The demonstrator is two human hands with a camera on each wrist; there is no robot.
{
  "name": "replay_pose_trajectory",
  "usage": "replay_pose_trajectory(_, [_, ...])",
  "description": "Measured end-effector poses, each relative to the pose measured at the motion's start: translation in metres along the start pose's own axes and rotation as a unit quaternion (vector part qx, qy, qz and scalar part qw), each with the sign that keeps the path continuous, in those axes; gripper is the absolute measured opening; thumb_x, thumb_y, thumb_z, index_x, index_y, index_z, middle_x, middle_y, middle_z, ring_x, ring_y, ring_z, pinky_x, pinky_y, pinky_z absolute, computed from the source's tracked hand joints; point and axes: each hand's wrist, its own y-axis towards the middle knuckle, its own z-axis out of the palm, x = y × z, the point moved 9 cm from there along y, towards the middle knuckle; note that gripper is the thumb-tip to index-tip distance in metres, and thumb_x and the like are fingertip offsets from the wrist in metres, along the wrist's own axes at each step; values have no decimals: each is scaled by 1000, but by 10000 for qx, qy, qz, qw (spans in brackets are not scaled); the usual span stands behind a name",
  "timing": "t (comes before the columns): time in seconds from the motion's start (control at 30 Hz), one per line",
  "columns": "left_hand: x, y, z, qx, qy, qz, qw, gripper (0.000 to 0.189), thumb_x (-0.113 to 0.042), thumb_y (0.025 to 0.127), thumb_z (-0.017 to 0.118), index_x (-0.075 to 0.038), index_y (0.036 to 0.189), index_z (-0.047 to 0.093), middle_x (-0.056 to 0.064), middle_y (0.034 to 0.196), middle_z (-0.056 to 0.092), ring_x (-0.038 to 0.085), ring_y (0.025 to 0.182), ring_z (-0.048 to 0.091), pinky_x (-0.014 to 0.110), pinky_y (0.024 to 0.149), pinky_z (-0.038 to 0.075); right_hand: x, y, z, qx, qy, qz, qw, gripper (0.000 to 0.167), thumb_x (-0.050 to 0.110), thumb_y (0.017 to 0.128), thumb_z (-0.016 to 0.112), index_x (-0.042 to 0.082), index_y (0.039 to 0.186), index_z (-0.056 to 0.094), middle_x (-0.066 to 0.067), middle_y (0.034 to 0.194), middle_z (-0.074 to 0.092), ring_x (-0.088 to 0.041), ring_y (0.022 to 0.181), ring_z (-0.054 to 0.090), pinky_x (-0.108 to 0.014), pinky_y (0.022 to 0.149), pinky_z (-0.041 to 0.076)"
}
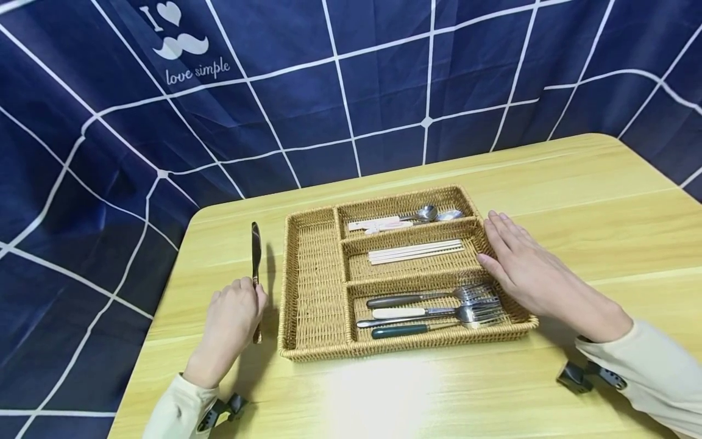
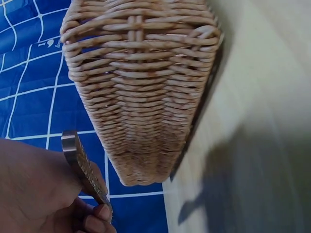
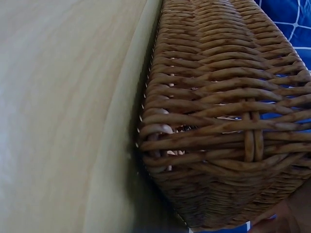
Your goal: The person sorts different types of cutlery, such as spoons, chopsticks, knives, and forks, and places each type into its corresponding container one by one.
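Note:
My left hand [image 1: 233, 314] grips a table knife [image 1: 256, 250] by its handle, to the left of a woven cutlery basket [image 1: 315, 292]. The blade points toward the far side of the table. In the left wrist view, the patterned knife handle [image 2: 80, 162] sticks out past the curled fingers, beside the basket's wicker side [image 2: 146, 97]. My right hand [image 1: 523, 262] rests with straight fingers along the basket's right rim. Only a small part of that hand shows at the lower corner of the right wrist view, next to the wicker wall [image 3: 233, 97].
Two spoons [image 1: 426, 213] lie in the far compartment and white chopsticks [image 1: 417, 251] in the middle one. Several forks [image 1: 477, 314] with mixed handles fill the near one. The long left compartment is bare. A blue checked cloth [image 1: 384, 91] hangs behind the wooden table [image 1: 603, 213].

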Motion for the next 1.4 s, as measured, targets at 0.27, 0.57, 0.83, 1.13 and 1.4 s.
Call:
replay_pose_trajectory(0.27, [-3,5,-3,168,4,19,9999,27,-9,91,50,1,66,47,14,55,46,36,50,51,48,48,44,1,0,1,-62,-34,-98,9999,64,29,105,36,-17,146,17,-38,151,12,-50,140,13,-51,118,5])
replay_pose_trajectory(0.57, [-11,10,-11,-43,-29,280,9996,28,-7,91,51,-2,64,45,10,54,44,32,48,50,46,47,44,1,0,1,-28,-31,-65,10000,65,29,105,36,-17,146,16,-38,151,11,-50,140,12,-49,119,2])
replay_pose_trajectory(0.83, [-20,14,-14,-32,-9,413,9991,27,-8,91,50,-3,65,45,10,57,46,33,51,53,46,48,44,0,0,2,-33,1,-53,10000,64,29,105,36,-17,146,16,-38,151,12,-50,141,12,-52,118,5])
replay_pose_trajectory(1.13, [-32,18,-10,354,178,468,9981,27,-8,94,50,0,68,49,11,58,46,31,52,52,44,49,48,0,-1,1,-50,-20,-76,10000,64,29,105,36,-17,146,16,-38,151,13,-50,140,12,-51,118,5])
replay_pose_trajectory(1.4, [-41,21,-3,667,108,240,9974,29,-13,96,50,1,70,51,11,60,49,32,58,57,43,56,51,0,-1,1,-63,-21,-71,10000,64,29,105,36,-17,146,16,-38,150,13,-51,140,13,-52,118,5])
